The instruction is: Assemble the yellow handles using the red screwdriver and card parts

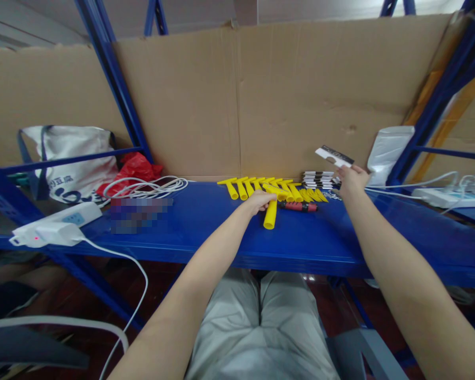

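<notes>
My left hand (260, 200) is closed over the top of a yellow T-shaped plastic piece (269, 216) that lies on the blue shelf (206, 232). Behind it a row of several like yellow pieces (261, 187) lies side by side. My right hand (351, 179) is raised a little above the shelf and pinches a small white and black card (334, 156). Just left of that hand sits a stack of similar cards (317, 180). A red and black tool (298, 206) lies between my two hands.
A cardboard sheet (261, 100) backs the shelf. At the left are a white power strip (55, 224), coiled white cable (150, 186), a red bag (134, 168) and a white tote bag (75, 158). A white pouch (388, 149) and another power strip (447, 197) are at the right.
</notes>
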